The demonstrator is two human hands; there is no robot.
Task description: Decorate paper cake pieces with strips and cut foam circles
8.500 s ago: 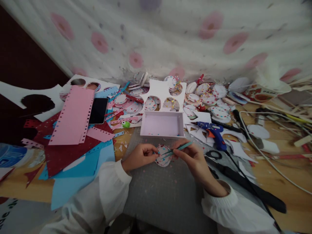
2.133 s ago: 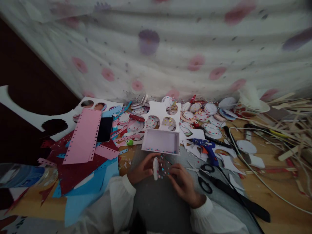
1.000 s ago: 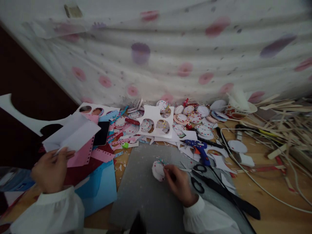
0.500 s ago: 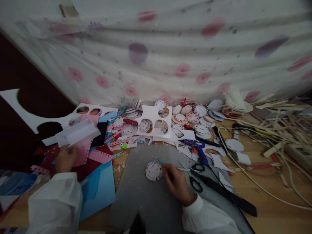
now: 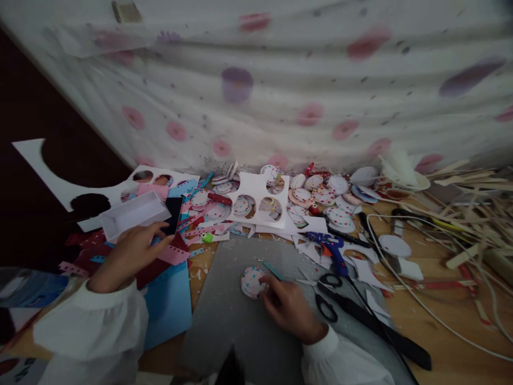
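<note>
On the grey cutting mat (image 5: 224, 326) lies a small white paper disc (image 5: 252, 282) with red and blue dots. My right hand (image 5: 289, 310) is closed at its right edge, thumb and forefinger overlapping the rim. A thin teal stick (image 5: 272, 269) lies just behind those fingers, partly covered by the hand. My left hand (image 5: 134, 251) hovers over the paper scraps with its fingers apart and holds nothing visible. Just beyond it are a shallow white box (image 5: 132, 214) and a dark, phone-like slab (image 5: 173, 211).
Scissors (image 5: 328, 305) and a blue glue gun (image 5: 331, 247) lie right of the right hand. Many dotted discs (image 5: 320, 184) pile behind a white card with round holes (image 5: 253, 184). A white cord (image 5: 404, 286) loops beside wooden sticks (image 5: 476, 198). Blue sheets (image 5: 170, 305) lie left.
My left hand has left the white box's near edge and moved right, its fingers now spread. The right hand has shifted slightly left onto the disc's edge, showing more of the teal stick.
</note>
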